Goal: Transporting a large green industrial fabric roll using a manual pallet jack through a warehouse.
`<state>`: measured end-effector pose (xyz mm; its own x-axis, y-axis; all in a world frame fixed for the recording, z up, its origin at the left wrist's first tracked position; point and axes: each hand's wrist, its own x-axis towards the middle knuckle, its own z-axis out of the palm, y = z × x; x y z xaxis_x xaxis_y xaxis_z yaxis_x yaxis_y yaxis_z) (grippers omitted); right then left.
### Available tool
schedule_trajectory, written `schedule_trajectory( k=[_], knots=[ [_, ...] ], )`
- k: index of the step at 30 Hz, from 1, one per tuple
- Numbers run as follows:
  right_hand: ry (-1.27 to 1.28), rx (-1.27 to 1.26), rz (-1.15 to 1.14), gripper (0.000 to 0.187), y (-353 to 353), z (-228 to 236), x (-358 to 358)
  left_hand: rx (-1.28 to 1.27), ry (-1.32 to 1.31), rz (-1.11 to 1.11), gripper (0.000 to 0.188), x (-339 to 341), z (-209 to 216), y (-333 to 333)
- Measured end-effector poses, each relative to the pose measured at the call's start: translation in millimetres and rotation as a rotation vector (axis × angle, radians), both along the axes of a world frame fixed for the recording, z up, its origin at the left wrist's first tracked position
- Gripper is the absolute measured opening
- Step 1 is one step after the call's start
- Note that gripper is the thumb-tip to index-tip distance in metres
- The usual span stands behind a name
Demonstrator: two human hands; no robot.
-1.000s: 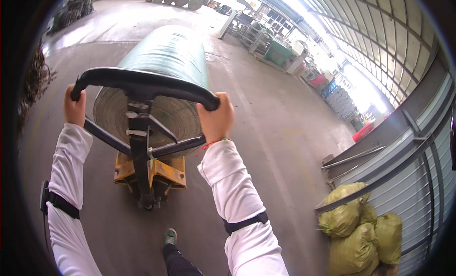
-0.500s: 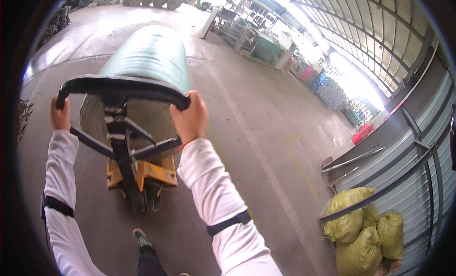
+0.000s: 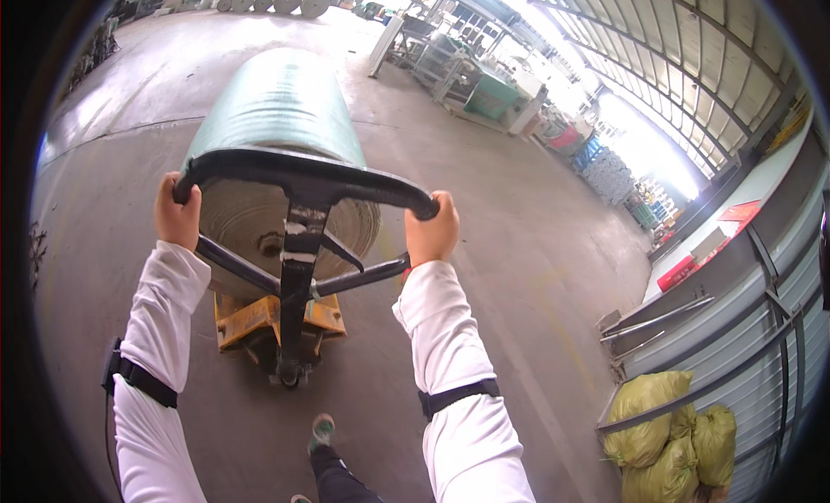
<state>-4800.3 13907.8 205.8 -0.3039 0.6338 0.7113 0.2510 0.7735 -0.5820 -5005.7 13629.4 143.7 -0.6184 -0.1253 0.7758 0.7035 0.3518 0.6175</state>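
A black pallet jack handle [image 3: 303, 170] spans the space in front of me. My left hand [image 3: 178, 212] is wrapped round its left end, and my right hand [image 3: 433, 229] grips the right end. From the handle a worn black shaft [image 3: 298, 269] runs down to the yellow pallet jack base [image 3: 251, 320]. On the jack lies a big roll of pale green sheet material [image 3: 277, 101], its round layered end facing me behind the handle. The roll's hollow core shows in that end. The jack's forks are hidden beneath the roll.
Yellow-green stuffed sacks [image 3: 650, 416] lean by a corrugated metal wall [image 3: 735, 356] on the right. Several large rolls [image 3: 285, 1] stand at the far left. Machinery [image 3: 458, 79] and stacked goods [image 3: 605, 170] line the far right. Concrete floor [image 3: 519, 269] stretches between.
The handle and both my hands have swung to the right relative to the roll and jack base. My foot also shows farther right and the sacks sit slightly lower in view. Both grips stay closed.
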Motion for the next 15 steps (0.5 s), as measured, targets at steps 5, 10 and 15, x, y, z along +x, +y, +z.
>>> schedule_trajectory(
  k=[5,10,15],
  knots=[
    [0.002,0.084,0.001,0.024,78,-6,-103,-0.027,0.025,0.009,0.016,-95,-1,66],
    [-0.005,0.047,0.038,0.022,134,-9,-218,-0.027,-0.034,0.048,0.015,-202,-11,113],
    [0.045,0.104,0.102,0.024,203,-5,-327,-0.035,-0.006,0.093,0.016,-296,1,177]
  ],
)
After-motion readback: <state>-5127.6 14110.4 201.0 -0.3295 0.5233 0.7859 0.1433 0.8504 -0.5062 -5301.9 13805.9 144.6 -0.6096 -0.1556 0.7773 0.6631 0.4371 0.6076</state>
